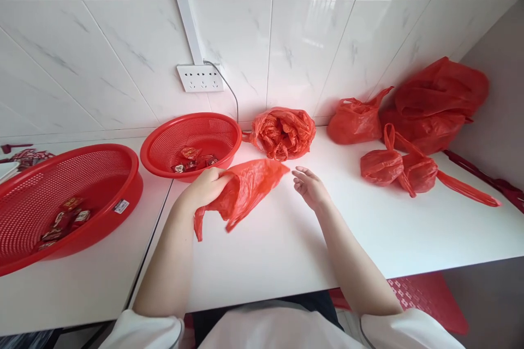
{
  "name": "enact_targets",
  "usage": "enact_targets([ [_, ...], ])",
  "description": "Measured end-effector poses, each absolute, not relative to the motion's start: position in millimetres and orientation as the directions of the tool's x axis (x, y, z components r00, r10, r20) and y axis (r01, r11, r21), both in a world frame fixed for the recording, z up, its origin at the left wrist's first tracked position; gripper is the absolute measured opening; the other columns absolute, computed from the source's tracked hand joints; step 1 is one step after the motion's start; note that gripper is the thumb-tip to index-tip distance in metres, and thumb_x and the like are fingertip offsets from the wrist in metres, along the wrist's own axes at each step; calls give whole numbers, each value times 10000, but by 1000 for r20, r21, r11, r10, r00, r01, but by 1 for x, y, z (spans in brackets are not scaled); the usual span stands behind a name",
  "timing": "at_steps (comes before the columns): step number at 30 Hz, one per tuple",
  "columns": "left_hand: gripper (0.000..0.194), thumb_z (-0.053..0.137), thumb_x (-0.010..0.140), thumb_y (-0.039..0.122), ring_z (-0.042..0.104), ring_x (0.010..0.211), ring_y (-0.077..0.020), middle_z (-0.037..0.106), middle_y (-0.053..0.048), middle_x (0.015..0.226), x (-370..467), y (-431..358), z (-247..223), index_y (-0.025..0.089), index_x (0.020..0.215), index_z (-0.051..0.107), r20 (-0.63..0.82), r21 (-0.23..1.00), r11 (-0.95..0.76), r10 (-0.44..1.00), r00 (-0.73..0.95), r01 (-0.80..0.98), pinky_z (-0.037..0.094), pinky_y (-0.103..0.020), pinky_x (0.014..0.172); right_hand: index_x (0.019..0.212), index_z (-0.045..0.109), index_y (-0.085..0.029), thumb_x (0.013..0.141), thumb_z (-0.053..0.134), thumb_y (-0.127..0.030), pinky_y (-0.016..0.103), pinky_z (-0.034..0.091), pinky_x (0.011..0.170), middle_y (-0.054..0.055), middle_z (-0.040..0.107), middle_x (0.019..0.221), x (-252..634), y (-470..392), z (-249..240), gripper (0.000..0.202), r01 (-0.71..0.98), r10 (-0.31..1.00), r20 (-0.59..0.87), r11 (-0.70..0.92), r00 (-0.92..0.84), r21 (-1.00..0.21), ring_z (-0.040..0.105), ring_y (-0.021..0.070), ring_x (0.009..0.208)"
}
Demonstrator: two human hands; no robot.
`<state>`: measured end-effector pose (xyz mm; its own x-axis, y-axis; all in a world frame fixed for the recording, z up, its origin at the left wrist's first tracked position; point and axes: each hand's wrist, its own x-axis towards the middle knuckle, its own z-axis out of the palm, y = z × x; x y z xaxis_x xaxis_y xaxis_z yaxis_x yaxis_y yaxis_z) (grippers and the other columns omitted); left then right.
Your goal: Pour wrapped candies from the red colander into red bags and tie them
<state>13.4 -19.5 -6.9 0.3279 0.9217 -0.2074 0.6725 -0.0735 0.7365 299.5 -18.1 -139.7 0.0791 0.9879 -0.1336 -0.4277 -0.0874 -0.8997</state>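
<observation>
My left hand (207,190) is closed on a thin red plastic bag (249,188), with part of the fingers hidden inside its folds. The bag hangs limp above the white table, its tip pointing right. Just past that tip, my right hand (310,186) is held with fingers apart, touching nothing. Behind the bag sits a red colander basket (149,142) with several small wrapped packets (192,162) on its bottom. A bundle of crumpled red plastic bags (282,133) rests against the wall.
A larger red colander basket (135,180) with wrapped packets (65,221) stands at left. On the right are two small tied red bags (381,167), a filled red bag (354,122) and a big red bag (442,101). A socket strip (200,77) with a cable is on the wall.
</observation>
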Motion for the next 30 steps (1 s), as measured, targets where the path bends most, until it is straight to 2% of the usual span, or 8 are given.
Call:
enact_targets([
  [4, 323, 388, 826, 426, 559, 530, -185, 595, -27, 619, 23, -19, -14, 194, 666, 546, -244, 685, -65, 918, 312, 726, 373, -288, 474, 913, 645, -174, 734, 719, -326, 255, 496, 613, 24, 665, 835, 267, -41, -133, 246, -80, 904, -10, -50, -428, -996, 580, 114, 659],
  [7, 356, 417, 816, 459, 529, 480, -179, 575, -36, 573, 35, -22, -22, 191, 626, 551, -257, 613, -124, 903, 345, 780, 327, -288, 448, 967, 656, -177, 844, 599, -436, 343, 531, 717, 60, 689, 888, 244, -63, -118, 292, -62, 766, 82, 55, -638, -997, 636, 174, 753],
  [10, 354, 530, 749, 502, 484, 437, -166, 543, -24, 526, 45, -25, -28, 197, 569, 523, -301, 563, -171, 869, 394, 808, 282, -292, 430, 1238, 519, -246, 914, 474, -480, 404, 520, 864, 95, 604, 1251, 239, -72, -105, 402, -141, 876, 251, 211, -412, -967, 628, 227, 1045],
  [12, 388, 611, 686, 516, 446, 421, -150, 496, -5, 487, 49, -27, -29, 203, 510, 463, -309, 525, -239, 841, 445, 817, 252, -292, 428, 1290, 460, -280, 948, 417, -436, 450, 437, 1004, 83, 480, 1412, 245, -71, -101, 379, -17, 907, 355, 361, -227, -933, 495, 234, 1264],
  [14, 437, 650, 656, 513, 413, 425, -135, 452, 10, 469, 51, -28, -28, 203, 477, 399, -286, 504, -317, 816, 502, 803, 235, -291, 438, 1197, 543, -277, 972, 370, -353, 505, 282, 1116, 64, 533, 1364, 254, -66, -101, 294, 226, 869, 440, 486, -227, -844, 432, 223, 1322],
  [17, 481, 640, 679, 515, 362, 443, -125, 391, 22, 472, 52, -30, -23, 200, 486, 331, -233, 492, -372, 814, 531, 787, 214, -290, 452, 1128, 590, -271, 964, 378, -271, 546, 116, 1159, 40, 657, 1163, 264, -61, -107, 269, 467, 805, 465, 593, -368, -656, 535, 208, 1205],
  [24, 482, 363, 888, 493, 358, 458, -144, 383, 1, 490, 49, -31, -17, 200, 507, 325, -178, 511, -410, 810, 559, 756, 196, -311, 506, 1103, 586, -257, 925, 461, -217, 455, 316, 1056, 38, 677, 973, 260, -57, -118, 221, 678, 816, 456, 561, -356, -475, 592, 206, 937],
  [30, 439, 320, 928, 459, 529, 602, -225, 565, -63, 633, 32, -18, -18, 210, 646, 546, 121, 259, -331, 943, 309, 907, 272, -321, 571, 939, 572, -224, 952, 407, -184, 369, 377, 959, 43, 659, 890, 265, -56, -120, 170, 720, 774, 556, 567, -302, -399, 590, 180, 845],
])
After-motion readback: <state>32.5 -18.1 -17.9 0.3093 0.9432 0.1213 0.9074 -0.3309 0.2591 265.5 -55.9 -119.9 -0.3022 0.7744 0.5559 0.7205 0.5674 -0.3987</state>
